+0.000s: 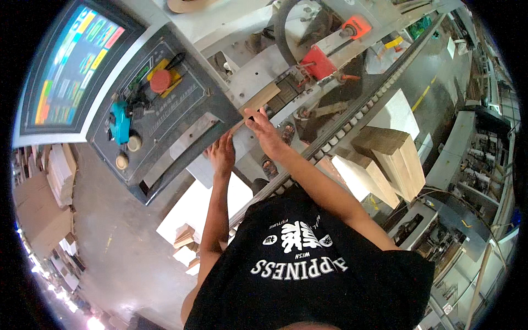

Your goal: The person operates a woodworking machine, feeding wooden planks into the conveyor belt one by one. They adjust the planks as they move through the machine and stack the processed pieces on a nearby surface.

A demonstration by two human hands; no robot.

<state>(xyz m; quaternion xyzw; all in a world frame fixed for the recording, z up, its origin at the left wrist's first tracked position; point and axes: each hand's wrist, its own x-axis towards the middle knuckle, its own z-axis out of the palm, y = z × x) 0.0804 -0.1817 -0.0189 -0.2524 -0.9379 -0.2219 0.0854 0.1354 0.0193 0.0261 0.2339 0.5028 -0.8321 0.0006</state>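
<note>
A narrow light-wood strip (263,98) lies slantwise on the machine bed, beside the corner of a dark control console. My left hand (222,154) is at the strip's near end, close to the console's edge, its fingers stretched forward. Whether its fingertips touch the strip, I cannot tell. My right hand (265,132) is just right of the strip, fingers apart and reaching toward it; no grip on it shows. Past the strip's far end sits a dark metal block (289,91), with a red machine part (319,63) behind it.
The console carries a red push button (160,81) on yellow, and a teal tool (119,122). A lit screen (77,69) stands at far left. A roller rail (352,124) crosses in front of me. Stacked wooden boards (393,159) stand to the right; a white board (201,206) is below my left arm.
</note>
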